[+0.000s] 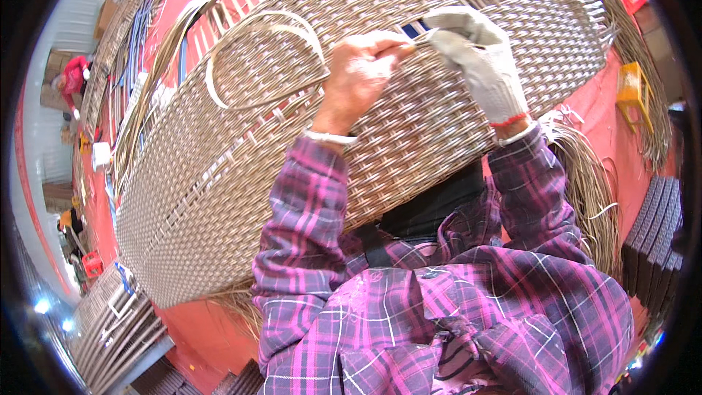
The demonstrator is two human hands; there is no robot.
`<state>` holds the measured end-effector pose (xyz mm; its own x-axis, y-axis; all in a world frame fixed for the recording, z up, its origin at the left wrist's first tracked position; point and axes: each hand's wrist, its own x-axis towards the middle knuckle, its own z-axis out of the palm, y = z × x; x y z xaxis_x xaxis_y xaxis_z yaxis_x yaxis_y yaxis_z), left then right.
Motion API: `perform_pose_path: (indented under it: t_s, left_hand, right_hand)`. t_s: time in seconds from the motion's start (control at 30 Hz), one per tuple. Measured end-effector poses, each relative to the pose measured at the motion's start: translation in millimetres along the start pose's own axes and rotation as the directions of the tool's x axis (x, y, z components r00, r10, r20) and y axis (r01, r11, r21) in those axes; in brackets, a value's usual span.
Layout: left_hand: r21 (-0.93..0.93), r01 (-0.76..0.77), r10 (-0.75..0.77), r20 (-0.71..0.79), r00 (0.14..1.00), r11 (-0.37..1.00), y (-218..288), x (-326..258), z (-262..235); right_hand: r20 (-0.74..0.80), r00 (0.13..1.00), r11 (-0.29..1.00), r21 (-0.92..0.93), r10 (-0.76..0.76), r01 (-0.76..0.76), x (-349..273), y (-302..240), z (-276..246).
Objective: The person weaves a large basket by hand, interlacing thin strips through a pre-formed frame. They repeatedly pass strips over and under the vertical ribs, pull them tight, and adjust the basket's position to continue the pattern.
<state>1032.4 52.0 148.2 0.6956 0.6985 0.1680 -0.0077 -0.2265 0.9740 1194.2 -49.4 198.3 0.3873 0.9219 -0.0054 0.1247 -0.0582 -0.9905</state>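
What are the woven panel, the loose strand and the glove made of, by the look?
Woven panel: flat grey-beige strips, probably synthetic rattan; they are even in width with a slight sheen. Blue bars, perhaps a metal frame, show through a gap near the top.
Loose strand: same flat strip, pale, looping freely, so flexible.
Glove on the right hand: light grey, matte, creased, with a red cuff edge; fabric or soft leather, cannot tell which.

Head camera looks down, close over the woven panel.
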Motion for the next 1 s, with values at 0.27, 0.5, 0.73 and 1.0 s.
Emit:
perform_pose_path:
  t_s: [0.27,0.5,0.73,1.0]
  left_hand:
    - [0.585,0.252,-0.124,-0.250,0.960,0.771,7.7,-28.8,-18.5]
    - [0.704,0.196,-0.011,-0.259,0.966,0.683,-12.9,-7.5,14.0]
    - [0.585,0.275,-0.068,-0.350,0.934,0.763,-16.4,-14.2,13.1]
    - [0.745,0.228,0.067,-0.342,0.937,0.627,-15.1,-2.1,27.5]
  right_hand:
    - [0.324,0.944,0.727,-0.634,-0.061,0.265,39.8,31.2,21.4]
    - [0.442,0.893,0.416,-0.830,0.086,0.371,56.8,31.8,34.8]
    - [0.444,0.891,0.586,-0.748,0.094,0.311,63.5,35.7,28.7]
    - [0.238,0.970,0.946,-0.324,0.047,0.034,57.2,48.7,23.4]
